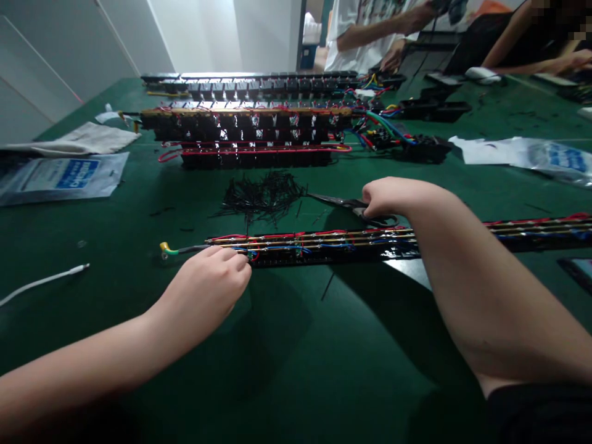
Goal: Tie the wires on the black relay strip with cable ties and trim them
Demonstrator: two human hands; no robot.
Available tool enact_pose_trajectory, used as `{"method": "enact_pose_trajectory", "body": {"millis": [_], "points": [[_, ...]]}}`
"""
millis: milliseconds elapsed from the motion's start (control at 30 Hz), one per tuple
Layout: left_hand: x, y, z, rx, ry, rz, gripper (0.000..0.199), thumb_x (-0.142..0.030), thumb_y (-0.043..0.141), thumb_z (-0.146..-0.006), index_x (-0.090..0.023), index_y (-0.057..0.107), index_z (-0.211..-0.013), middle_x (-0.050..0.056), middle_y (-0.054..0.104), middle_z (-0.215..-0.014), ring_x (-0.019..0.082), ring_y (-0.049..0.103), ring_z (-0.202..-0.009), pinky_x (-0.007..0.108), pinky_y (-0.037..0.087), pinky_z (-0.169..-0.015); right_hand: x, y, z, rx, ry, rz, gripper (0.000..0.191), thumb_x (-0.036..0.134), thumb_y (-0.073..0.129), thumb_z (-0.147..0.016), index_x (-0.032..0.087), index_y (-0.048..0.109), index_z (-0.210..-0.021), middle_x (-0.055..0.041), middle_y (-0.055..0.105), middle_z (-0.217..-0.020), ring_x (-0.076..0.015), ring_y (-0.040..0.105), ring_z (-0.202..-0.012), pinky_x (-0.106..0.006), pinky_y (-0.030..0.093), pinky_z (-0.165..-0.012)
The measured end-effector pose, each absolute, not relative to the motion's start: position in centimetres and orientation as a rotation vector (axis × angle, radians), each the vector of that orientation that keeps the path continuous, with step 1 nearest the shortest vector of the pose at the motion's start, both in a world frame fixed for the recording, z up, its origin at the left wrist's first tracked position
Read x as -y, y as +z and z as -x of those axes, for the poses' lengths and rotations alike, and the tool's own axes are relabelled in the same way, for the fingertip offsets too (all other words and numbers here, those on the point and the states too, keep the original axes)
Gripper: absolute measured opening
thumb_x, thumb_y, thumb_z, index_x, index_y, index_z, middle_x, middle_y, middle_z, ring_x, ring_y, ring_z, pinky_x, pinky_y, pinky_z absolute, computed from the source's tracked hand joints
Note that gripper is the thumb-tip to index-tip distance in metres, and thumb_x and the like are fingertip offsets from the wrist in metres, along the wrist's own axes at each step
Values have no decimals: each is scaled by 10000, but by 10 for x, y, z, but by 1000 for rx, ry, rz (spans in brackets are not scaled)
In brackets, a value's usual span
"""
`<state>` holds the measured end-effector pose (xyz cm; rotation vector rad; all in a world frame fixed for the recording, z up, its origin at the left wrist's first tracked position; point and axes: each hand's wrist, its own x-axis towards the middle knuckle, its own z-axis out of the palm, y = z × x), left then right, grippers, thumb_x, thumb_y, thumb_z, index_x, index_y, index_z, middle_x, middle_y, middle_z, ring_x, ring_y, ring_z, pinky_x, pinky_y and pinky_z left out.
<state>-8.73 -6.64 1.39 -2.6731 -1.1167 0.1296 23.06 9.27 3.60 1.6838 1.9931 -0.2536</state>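
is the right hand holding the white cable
No, the right hand is on the scissors behind the wired strip; the white cable lies untouched at far left.

long black wired strip (324,243) lying flat, scissors (345,202) just behind

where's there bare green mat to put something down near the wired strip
Bare mat lies in front of the wired strip, between the left hand and right forearm. Another patch sits left of the cut tie pile. Behind it, the stacked strips crowd the table.

Bare forearms; bare hands (210,287); no sleeves
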Motion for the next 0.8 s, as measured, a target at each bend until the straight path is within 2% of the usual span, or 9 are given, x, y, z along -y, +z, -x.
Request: {"method": "enact_pose_trajectory", "body": {"millis": [100, 300, 367, 433, 500, 533, 667, 800], "points": [[65, 15, 87, 1138, 151, 2692, 289, -28, 467, -854, -141, 733, -854, 104, 737, -949, 245, 695, -852, 393, 569, -790, -95, 32, -232, -2019, -263, -1676, 226, 316, 618, -756, 154, 699, -891, -88, 681, -804, -207, 591, -687, -327, 372, -596], [65, 11, 88, 1174, 77, 2707, 260, -47, 485, -860, -148, 724, -852, 89, 733, -934, 242, 696, -871, 387, 567, -803, -105, 28, -246, -2308, -261, -1810, 364, 360, 651, -765, 157, 644, -1068, -83, 689, -949, -188, 588, -771, -298, 382, -618], [65, 10, 88, 1182, 70, 2702, 245, -49, 494, -857, -146, 719, -845, 90, 730, -921, 246, 694, -862, 388, 564, -793, -103, 31, -243, -2383, -296, -1868, 495, 469, 691, -752, 147, 616, -1121, -104, 690, -1019, -200, 595, -814, -304, 404, -640], [65, 11, 87, 1197, 85, 2700, 249, -44, 488, -858, -144, 715, -840, 94, 728, -916, 247, 693, -852, 388, 560, -779, -96, 37, -237, -2414, -369, -1872, 712, 605, 718, -707, 125, 564, -1210, -152, 670, -1136, -222, 609, -872, -316, 432, -671], [64, 12, 87, 1214, 88, 2710, 260, -41, 476, -865, -144, 713, -836, 93, 727, -912, 245, 692, -850, 387, 558, -781, -87, 44, -229, -2412, -431, -1827, 833, 730, 649, -721, 126, 519, -1281, -180, 638, -1227, -236, 625, -932, -325, 448, -709], [64, 12, 87, 1219, 81, 2716, 266, -40, 471, -869, -143, 713, -835, 92, 727, -911, 242, 691, -852, 388, 557, -791, -82, 47, -225, -2352, -438, -1806, 889, 763, 693, -642, 142, 534, -1258, -169, 656, -1191, -253, 629, -902, -340, 456, -690], [65, 12, 87, 1214, 71, 2710, 283, -45, 452, -881, -138, 714, -833, 99, 724, -908, 238, 687, -841, 386, 550, -788, -66, 61, -211, -2298, -507, -1640, 783, 756, 735, -592, 239, 631, -1170, -93, 714, -1046, -290, 651, -848, -361, 461, -642], [66, 11, 86, 1229, 69, 2678, 259, -66, 473, -881, -148, 705, -804, 88, 717, -864, 235, 679, -804, 374, 536, -745, -52, 71, -201, -2329, -456, -1622, 751, 798, 716, -572, 278, 673, -1113, -73, 728, -970, -299, 659, -799, -371, 453, -612]]}}
